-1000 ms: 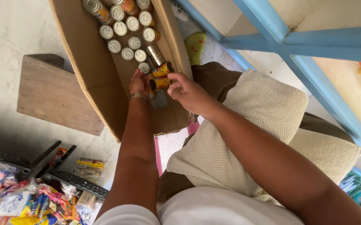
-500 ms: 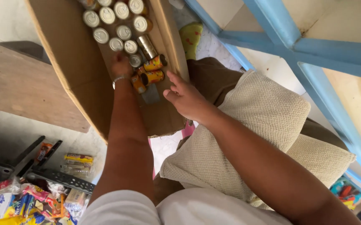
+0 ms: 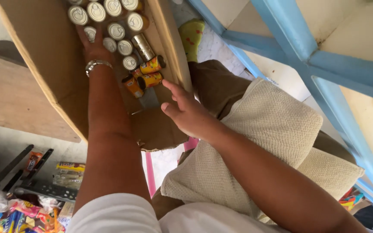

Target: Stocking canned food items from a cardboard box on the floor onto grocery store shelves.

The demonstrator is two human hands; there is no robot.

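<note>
The left hand (image 3: 92,45) has been pushed deeper among the upright cans (image 3: 116,31), grip hidden. The right hand (image 3: 185,111) was withdrawn, open, just beside the toppled yellow cans (image 3: 150,80).

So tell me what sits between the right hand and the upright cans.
Head view: three orange cans lying on their sides sit between the right hand and the upright cans.

A beige woven cushion (image 3: 255,142) lies near right, beside blue window bars (image 3: 324,60). Snack packets (image 3: 18,215) (brightly coloured) crowd the near left, by a wooden board (image 3: 9,99).
</note>
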